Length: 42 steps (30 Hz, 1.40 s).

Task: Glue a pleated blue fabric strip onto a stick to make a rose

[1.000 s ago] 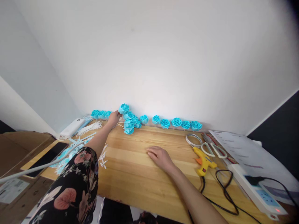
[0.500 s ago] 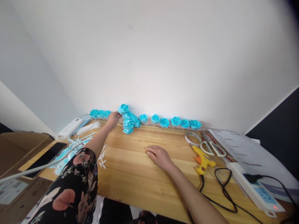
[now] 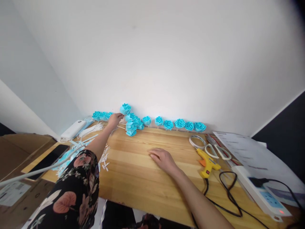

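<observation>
At the back of the wooden table, my left hand is closed, its fingers pinched just under the head of a blue paper flower. The grip itself is partly hidden. Right beside and below this bloom lies a cluster of blue flowers with pale stems pointing left. My right hand rests on the bare wood near the middle, fingers loosely stretched out and holding nothing. More blue flowers are lined up along the wall on the right, and a few others sit left of my left hand.
On the right lie a yellow glue gun with a black cord, scissors, a tape roll, a power strip and paper sheets. On the left are a phone, paper strips, a white device and a cardboard box.
The flower at my left hand has risen slightly, a little farther above the cluster. My right hand stays where it was on the table.
</observation>
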{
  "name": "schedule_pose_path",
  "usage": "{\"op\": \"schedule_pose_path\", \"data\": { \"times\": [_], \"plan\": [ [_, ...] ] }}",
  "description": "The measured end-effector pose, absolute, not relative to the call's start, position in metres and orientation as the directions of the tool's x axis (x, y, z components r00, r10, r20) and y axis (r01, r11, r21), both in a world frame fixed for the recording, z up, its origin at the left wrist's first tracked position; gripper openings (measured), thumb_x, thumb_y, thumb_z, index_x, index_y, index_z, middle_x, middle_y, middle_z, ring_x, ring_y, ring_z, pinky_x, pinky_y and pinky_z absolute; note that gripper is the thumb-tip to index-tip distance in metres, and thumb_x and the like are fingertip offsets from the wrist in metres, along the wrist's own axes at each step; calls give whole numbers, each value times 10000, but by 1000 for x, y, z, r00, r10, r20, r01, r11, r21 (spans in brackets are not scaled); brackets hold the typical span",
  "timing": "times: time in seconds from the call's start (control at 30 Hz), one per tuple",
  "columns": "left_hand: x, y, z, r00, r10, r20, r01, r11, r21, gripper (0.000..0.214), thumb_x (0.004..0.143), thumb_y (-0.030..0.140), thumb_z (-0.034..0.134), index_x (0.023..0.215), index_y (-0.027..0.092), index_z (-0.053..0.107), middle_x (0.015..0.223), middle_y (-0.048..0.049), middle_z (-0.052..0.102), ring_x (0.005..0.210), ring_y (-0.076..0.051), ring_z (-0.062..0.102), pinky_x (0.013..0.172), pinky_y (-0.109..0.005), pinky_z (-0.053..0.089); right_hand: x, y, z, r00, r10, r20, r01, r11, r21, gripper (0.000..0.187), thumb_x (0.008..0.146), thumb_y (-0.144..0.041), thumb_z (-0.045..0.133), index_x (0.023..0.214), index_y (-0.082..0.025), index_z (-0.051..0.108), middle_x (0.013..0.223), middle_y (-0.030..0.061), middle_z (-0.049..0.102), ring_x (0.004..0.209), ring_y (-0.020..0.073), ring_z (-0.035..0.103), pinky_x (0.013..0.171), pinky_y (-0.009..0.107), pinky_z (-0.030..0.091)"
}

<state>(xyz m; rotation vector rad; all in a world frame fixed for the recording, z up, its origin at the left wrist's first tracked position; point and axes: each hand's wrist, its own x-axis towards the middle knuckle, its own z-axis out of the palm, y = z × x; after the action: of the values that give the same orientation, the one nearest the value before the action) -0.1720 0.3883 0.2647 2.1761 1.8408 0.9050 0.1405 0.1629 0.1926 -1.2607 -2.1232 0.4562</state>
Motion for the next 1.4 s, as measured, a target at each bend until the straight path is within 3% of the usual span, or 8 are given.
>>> {"op": "schedule_pose_path", "data": {
  "times": [0.47, 0.73, 0.93, 1.1, 1.23, 1.4],
  "plan": [
    [-170, 387, 260, 44, 933, 358, 847, -225, 482, 338, 856, 362, 568, 1052, 150, 742, 1003, -99, 748, 905, -256, 659, 754, -284, 446, 139, 163, 194, -347, 876, 334, 664, 481, -573, 250, 921, -224, 553, 1086, -225, 741, 1131, 54, 748, 1069, 229, 681, 928, 374, 520],
    [-173, 386, 262, 15, 928, 372, 822, -223, 523, 288, 811, 291, 619, 1034, 154, 739, 968, -93, 747, 881, -256, 661, 796, -314, 479, 140, 163, 193, -353, 868, 348, 659, 495, -566, 258, 921, -234, 546, 1088, -243, 742, 1126, 52, 750, 1072, 226, 680, 930, 374, 522],
    [-175, 355, 260, -136, 867, 479, 779, -205, 593, 514, 799, 182, 561, 1306, 105, 585, 1192, -146, 656, 959, -240, 631, 920, -375, 483, 139, 163, 192, -356, 872, 335, 676, 488, -552, 260, 927, -237, 545, 1098, -241, 741, 1131, 49, 748, 1070, 225, 681, 933, 371, 521],
    [-172, 308, 259, -215, 829, 516, 701, -237, 673, 529, 816, 203, 535, 1335, 105, 540, 1247, -159, 615, 975, -227, 629, 888, -377, 523, 138, 163, 194, -370, 872, 321, 674, 490, -553, 258, 932, -238, 546, 1107, -241, 736, 1152, 49, 741, 1091, 224, 672, 952, 376, 511],
    [-156, 249, 260, -112, 855, 507, 581, -358, 731, 460, 825, 274, 565, 1268, 150, 588, 1199, -116, 659, 943, -201, 651, 828, -335, 554, 138, 162, 195, -386, 862, 330, 676, 507, -535, 255, 939, -241, 539, 1099, -251, 737, 1148, 45, 742, 1079, 219, 674, 947, 375, 509],
    [-128, 153, 246, 268, 918, 291, 492, -391, 778, 332, 879, 427, 574, 1104, 216, 697, 1008, -68, 747, 916, -225, 698, 907, -367, 540, 131, 158, 199, -414, 843, 343, 730, 532, -428, 243, 947, -223, 536, 1095, -234, 728, 1131, 55, 742, 1062, 209, 665, 929, 348, 496]
  ]
}}
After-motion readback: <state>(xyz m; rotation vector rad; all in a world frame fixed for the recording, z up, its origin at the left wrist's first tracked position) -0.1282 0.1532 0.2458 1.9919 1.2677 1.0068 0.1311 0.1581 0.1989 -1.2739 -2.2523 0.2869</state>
